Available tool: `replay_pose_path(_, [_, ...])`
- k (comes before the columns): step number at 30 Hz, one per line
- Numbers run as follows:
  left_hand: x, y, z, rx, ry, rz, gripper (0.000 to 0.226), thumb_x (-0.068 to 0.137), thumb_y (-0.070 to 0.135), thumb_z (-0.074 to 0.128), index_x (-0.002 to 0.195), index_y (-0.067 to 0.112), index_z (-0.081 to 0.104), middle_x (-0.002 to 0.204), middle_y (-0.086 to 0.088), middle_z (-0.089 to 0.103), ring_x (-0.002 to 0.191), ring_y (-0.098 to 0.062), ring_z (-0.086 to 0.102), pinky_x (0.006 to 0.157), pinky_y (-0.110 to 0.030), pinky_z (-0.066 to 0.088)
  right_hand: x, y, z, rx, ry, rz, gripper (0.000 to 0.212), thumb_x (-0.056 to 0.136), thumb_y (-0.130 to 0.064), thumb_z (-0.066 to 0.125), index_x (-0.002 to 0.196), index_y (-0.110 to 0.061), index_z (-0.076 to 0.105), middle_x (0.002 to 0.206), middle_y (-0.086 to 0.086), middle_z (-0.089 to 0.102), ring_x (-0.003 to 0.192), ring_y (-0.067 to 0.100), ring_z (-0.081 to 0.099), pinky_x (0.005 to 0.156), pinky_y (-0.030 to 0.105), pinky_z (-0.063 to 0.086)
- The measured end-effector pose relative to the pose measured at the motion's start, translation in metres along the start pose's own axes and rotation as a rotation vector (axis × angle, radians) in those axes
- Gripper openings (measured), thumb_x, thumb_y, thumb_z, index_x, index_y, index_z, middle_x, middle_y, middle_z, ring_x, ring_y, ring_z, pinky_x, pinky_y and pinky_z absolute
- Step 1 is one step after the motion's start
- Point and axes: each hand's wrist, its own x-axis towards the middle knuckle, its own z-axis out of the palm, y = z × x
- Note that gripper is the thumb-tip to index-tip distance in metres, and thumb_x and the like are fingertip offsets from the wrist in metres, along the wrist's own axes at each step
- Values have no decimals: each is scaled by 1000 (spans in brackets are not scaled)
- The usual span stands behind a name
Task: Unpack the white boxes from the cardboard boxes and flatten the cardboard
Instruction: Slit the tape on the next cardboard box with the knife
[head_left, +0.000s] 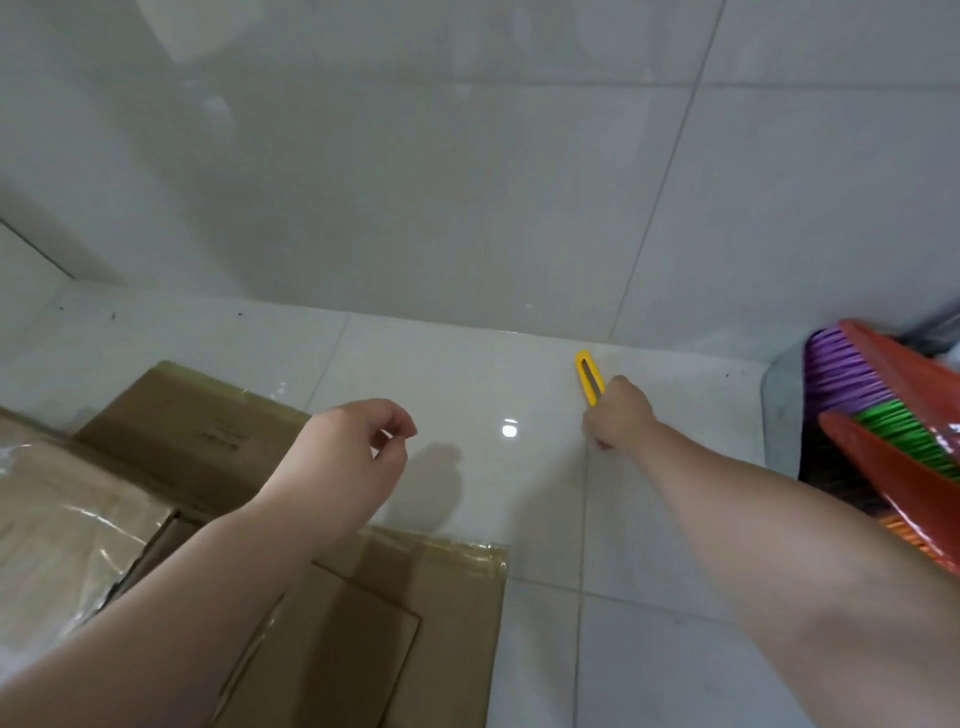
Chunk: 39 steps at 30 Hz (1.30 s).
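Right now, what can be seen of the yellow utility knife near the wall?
The yellow utility knife is a slim cutter that looks plastic, with a long slot down its body showing a dark strip. Its far end points toward the wall, close to where the floor meets it. The right hand is closed around its near end, hiding that part. Whether a blade is extended, or whether it touches the tiles, cannot be told.

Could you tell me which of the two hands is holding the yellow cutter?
The right hand, stretched out near the wall, is closed around the yellow cutter. The left hand hangs empty above the cardboard, its fingers loosely curled.
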Motion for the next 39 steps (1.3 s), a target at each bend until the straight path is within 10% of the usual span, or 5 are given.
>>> replay_pose_path(10, [-40,-12,-82,-986,164,-146,18,99,10,46,102,8,63,97,-10,71,87,-21,67,84,-35,51,-196,-153,-56,1148,-843,-467,18,92,10,44,105,-1,52,87,10,60,71,20,61,63,29,53])
replay_pose_path(15, [-97,-24,-136,-1516,-47,-145,45,98,34,36,119,2,60,103,-10,68,76,-21,65,63,-32,51,-308,-192,-44,1166,-1246,-636,34,82,2,51,115,3,52,88,13,58,81,23,61,74,31,55])
replay_pose_path(20, [-135,-50,-150,-1672,-2,-94,44,91,40,45,121,12,62,107,0,70,95,-14,68,71,-29,59,-359,-206,-9,1122,-1260,-586,28,86,-3,53,114,0,57,89,17,61,79,26,66,71,32,57])
replay_pose_path(30, [-154,-73,-114,-1743,-184,68,30,100,38,38,119,19,50,104,-8,58,41,-24,47,41,-32,46,-370,-195,5,901,-835,-507,41,86,-46,52,73,-9,62,57,17,56,41,26,53,44,29,45])
replay_pose_path(39, [-145,-64,-122,-1456,-27,-103,36,100,29,36,115,5,57,70,-6,53,42,-20,39,39,-25,35,-351,-193,11,976,-1031,-526,16,98,-7,44,100,-2,59,82,12,59,65,18,60,60,29,53])
